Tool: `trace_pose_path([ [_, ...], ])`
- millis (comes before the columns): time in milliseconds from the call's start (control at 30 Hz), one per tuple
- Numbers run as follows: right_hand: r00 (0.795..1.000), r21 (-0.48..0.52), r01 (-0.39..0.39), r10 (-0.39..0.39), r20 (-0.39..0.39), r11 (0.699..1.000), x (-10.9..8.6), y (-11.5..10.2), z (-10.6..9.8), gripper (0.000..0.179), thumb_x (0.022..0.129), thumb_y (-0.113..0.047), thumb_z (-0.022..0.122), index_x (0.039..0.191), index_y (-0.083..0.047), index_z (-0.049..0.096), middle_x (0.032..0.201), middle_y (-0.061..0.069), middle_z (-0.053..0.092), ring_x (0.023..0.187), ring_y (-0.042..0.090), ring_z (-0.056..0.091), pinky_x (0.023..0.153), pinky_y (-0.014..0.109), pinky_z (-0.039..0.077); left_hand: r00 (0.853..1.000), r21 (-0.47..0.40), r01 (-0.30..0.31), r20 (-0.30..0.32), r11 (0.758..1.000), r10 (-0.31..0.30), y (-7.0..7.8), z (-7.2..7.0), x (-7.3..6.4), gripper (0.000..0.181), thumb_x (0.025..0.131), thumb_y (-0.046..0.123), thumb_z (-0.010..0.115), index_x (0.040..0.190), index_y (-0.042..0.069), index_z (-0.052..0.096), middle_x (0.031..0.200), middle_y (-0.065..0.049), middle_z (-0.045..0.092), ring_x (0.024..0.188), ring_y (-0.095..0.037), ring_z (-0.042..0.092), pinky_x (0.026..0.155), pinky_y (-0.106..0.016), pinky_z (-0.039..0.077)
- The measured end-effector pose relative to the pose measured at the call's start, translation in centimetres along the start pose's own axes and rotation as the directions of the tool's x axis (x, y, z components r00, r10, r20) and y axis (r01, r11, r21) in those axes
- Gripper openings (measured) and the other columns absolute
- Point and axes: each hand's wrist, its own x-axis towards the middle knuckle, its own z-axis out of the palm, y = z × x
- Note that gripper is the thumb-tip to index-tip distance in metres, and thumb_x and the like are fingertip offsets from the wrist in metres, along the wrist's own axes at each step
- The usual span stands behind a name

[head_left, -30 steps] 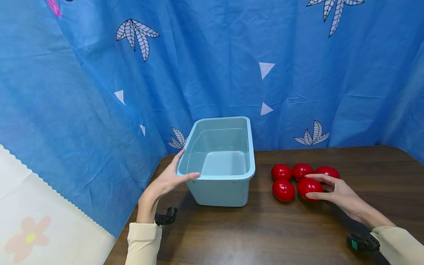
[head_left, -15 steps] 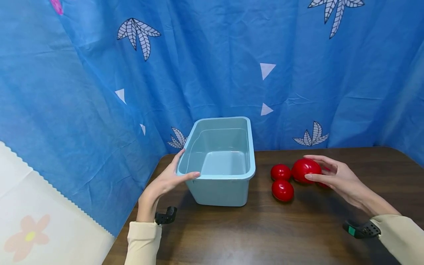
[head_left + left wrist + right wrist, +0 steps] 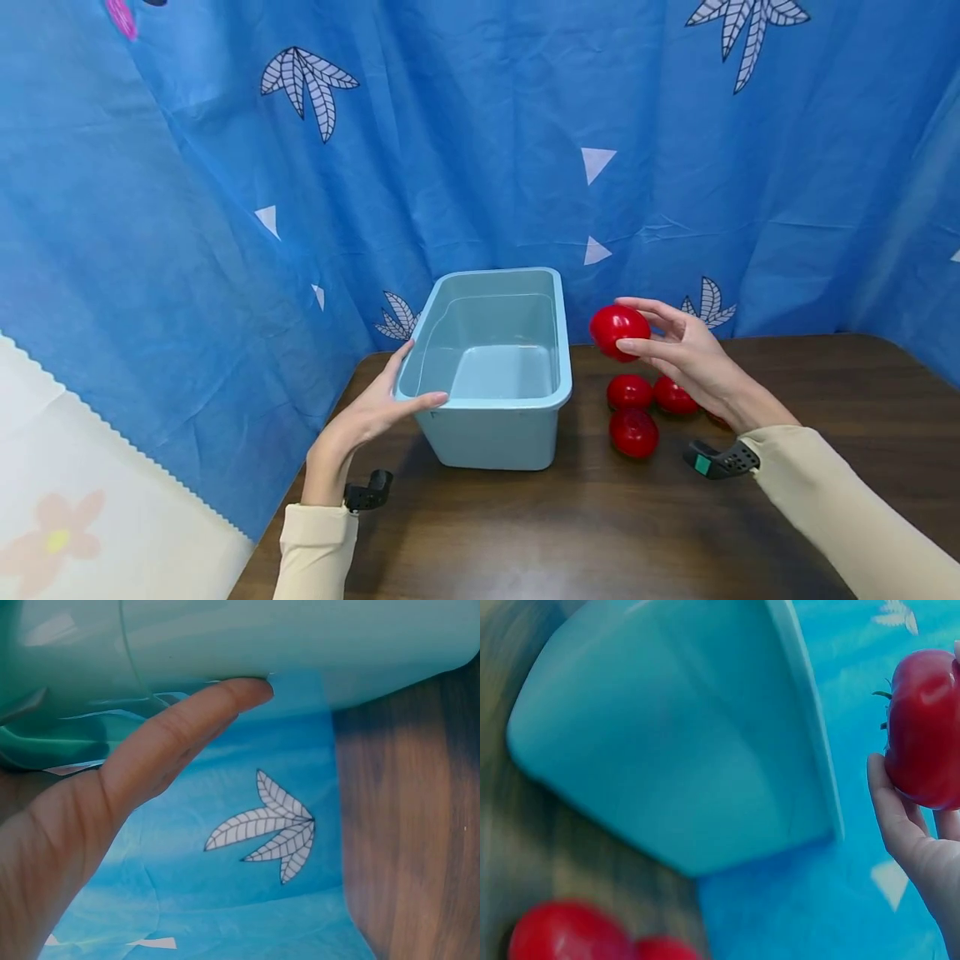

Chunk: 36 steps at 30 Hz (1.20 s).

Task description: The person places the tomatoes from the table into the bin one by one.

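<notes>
My right hand (image 3: 692, 357) holds a red tomato (image 3: 611, 332) in the air between thumb and fingertips, just right of the bin. In the right wrist view the tomato (image 3: 922, 731) shows a green stem. The light blue plastic bin (image 3: 491, 437) stands on the table with nothing seen inside. My left hand (image 3: 367, 412) grips its near left corner, thumb along the front rim and fingers against the left side. In the left wrist view a finger (image 3: 172, 731) of this hand lies along the bin's wall (image 3: 300, 645).
Below my right hand several more tomatoes (image 3: 633, 432) lie on the brown wooden table (image 3: 585, 533), one partly hidden by the wrist. A blue patterned curtain (image 3: 487, 150) hangs behind the table and along its left side.
My right hand has lifted one tomato from the front of the group and carried it up and left toward the bin. The left hand has stayed at the bin's corner.
</notes>
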Motion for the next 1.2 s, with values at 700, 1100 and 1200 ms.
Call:
trace_pose_path([
  [700, 0.986, 0.099, 0.139, -0.147, 0.080, 0.985, 11.0, -3.3, 10.1, 0.059, 0.096, -0.002, 0.072, 0.151, -0.008, 0.052, 0.149, 0.011, 0.050, 0.137, 0.031, 0.047, 0.093, 0.031, 0.060, 0.999, -0.065, -0.029, 0.018, 0.997, 0.030, -0.1, 0.0, 0.4, 0.116, 0.089, 0.054, 0.077, 0.169, 0.022, 0.001, 0.168, -0.014, 0.022, 0.145, -0.042, 0.036, 0.113, -0.068, 0.039],
  [1100, 0.998, 0.172, 0.053, -0.058, 0.024, 0.984, 13.5, -1.7, 10.9, 0.060, 0.097, -0.003, 0.072, 0.152, -0.008, 0.051, 0.150, 0.012, 0.049, 0.137, 0.030, 0.046, 0.093, 0.032, 0.060, 1.000, -0.047, 0.007, 0.017, 0.999, -0.006, 0.0, 0.2, 0.5, 0.115, 0.088, 0.056, 0.076, 0.169, 0.025, 0.002, 0.169, -0.013, 0.023, 0.146, -0.043, 0.036, 0.112, -0.068, 0.039],
  [1200, 0.998, 0.178, 0.051, -0.056, 0.022, 0.983, 13.7, -1.6, 10.9, 0.060, 0.097, -0.003, 0.072, 0.153, -0.007, 0.050, 0.150, 0.012, 0.048, 0.137, 0.030, 0.046, 0.092, 0.031, 0.060, 1.000, -0.035, 0.013, 0.013, 0.999, -0.013, 0.1, 0.0, 0.4, 0.115, 0.088, 0.056, 0.076, 0.169, 0.025, 0.002, 0.170, -0.013, 0.020, 0.148, -0.044, 0.034, 0.113, -0.069, 0.037],
])
